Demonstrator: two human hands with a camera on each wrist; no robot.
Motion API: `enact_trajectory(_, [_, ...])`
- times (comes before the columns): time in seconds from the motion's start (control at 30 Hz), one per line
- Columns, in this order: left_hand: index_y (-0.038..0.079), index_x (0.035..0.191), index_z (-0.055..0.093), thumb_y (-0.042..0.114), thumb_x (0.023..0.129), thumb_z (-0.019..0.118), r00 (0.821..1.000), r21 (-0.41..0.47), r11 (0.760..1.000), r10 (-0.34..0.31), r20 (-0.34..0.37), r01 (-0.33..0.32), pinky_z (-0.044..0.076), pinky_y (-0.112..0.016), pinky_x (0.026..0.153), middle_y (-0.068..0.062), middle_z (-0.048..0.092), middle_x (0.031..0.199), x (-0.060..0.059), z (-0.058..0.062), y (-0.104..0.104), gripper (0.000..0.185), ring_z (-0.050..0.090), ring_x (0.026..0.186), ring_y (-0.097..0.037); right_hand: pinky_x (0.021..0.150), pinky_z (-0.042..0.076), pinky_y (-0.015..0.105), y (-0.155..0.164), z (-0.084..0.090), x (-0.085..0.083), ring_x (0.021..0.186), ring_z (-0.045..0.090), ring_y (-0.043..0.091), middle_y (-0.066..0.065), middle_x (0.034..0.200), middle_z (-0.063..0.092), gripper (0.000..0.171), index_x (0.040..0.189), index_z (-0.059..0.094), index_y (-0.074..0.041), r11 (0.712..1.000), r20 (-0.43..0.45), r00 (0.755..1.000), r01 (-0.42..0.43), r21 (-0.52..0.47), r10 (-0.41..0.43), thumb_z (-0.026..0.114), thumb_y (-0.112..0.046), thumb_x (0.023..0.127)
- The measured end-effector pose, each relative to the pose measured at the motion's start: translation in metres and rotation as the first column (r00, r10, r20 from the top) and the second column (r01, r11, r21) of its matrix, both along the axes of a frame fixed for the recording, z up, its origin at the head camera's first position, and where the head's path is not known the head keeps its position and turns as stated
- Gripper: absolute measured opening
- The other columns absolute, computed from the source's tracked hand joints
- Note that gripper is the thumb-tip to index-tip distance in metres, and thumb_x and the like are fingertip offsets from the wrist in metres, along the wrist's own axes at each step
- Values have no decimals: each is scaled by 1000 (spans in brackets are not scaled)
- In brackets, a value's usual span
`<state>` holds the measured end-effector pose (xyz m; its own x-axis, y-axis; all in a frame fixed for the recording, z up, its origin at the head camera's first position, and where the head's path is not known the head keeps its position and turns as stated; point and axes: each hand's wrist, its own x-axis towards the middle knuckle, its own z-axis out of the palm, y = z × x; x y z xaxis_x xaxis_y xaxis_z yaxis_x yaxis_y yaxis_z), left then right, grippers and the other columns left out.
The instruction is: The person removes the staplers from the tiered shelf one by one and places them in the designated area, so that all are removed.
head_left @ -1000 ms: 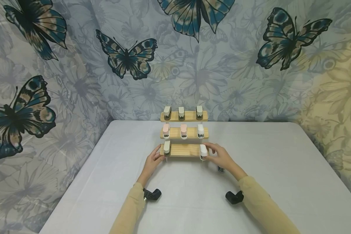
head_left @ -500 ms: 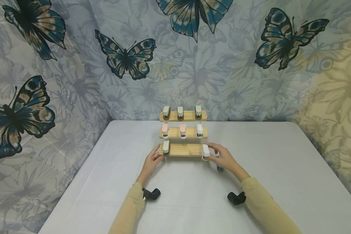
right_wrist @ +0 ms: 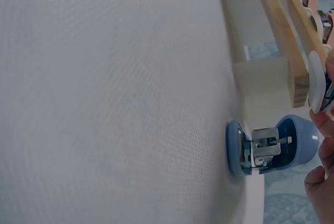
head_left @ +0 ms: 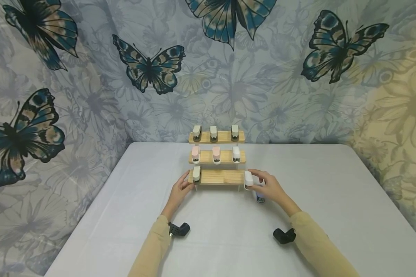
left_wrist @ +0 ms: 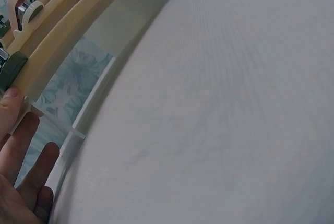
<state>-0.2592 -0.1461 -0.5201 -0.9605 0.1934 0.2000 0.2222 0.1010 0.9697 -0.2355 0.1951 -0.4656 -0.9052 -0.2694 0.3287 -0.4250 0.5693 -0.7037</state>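
My right hand (head_left: 273,189) pinches a small white stapler (head_left: 248,178) at the right end of the lowest board of a three-tier wooden display stand (head_left: 222,177). In the right wrist view its white base (right_wrist: 315,82) is right at the board's end. At the opposite end, my left hand (head_left: 178,193) grips the lowest board, thumb on top and a finger beneath. Beside that thumb sits a cream stapler with a dark green base (left_wrist: 13,70). A blue stapler (right_wrist: 305,143) stands on the table below my right hand, partly hidden by it in the head view.
Three cream staplers (head_left: 213,133) line the top board. The middle board carries two pink staplers (head_left: 216,154) and a white one (head_left: 236,153). Clear legs (left_wrist: 65,127) support the stand on the white-covered table (head_left: 222,238), with a butterfly-patterned cloth (head_left: 274,104) behind.
My right hand has slid the white stapler rightward from the lowest board to beyond its end. More of the blue stapler shows. My left hand has kept its grip on the board.
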Motion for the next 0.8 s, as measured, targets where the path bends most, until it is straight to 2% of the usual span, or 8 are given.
enact_trajectory(0.13, [2,138,29,13,86,61,1000,-3,1000,1,13,-1,37,-40,92,-21,55,114,2,4,-1,62,55,103,-27,55,32,31,2,-2,-1,70,38,21,2,84,52,55,122,54,-5,1000,6,1000,4,-2,-4,75,-20,73])
enact_trajectory(0.37, [-7,136,26,5,88,57,999,-25,1000,-19,-32,18,37,-41,92,-26,54,113,15,27,4,58,55,101,-31,55,32,31,4,-1,0,70,38,20,2,89,55,55,122,55,-6,1000,2,1000,19,2,-19,76,-16,72])
enact_trajectory(0.6, [-6,137,26,5,87,57,1000,-37,999,-11,-21,10,36,-41,92,-25,54,113,18,26,3,59,54,103,-31,55,31,29,11,1,4,72,39,22,5,95,55,55,123,53,-2,1000,28,1000,8,-19,-7,74,-21,75])
enact_trajectory(0.8, [-5,137,26,6,88,58,1000,-16,1000,-20,-14,20,35,-41,93,-25,53,114,14,25,3,60,54,103,-31,54,30,29,23,0,5,74,39,22,5,96,54,55,123,53,-3,1000,11,1000,28,-14,-28,74,-16,74])
